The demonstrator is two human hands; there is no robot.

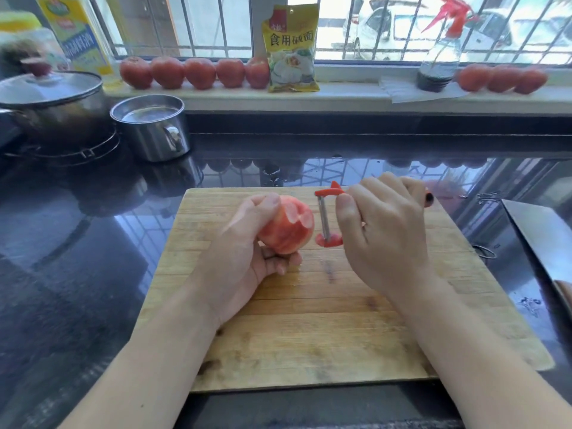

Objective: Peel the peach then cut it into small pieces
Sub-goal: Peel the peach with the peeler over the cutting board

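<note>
Both forearms reached over the cutting board on the counter. Left hand cupped the half-skinned peach above the board, fingers curled round it. Right hand gripped the red peeler, blade just beside the fruit (wet flesh looked slippery): a slip could probably nick the left thumb.

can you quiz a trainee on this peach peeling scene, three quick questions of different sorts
1. True or false: the peeler blade is pressed into the peach.
2. Which hand holds the peach: A) left hand B) right hand?
3. Fill in: the cleaver lies to the ___ of the cutting board.

Key
1. False; a gap shows between them.
2. A; its fingers curl round the peach, and the right grips the peeler.
3. Right.
</note>
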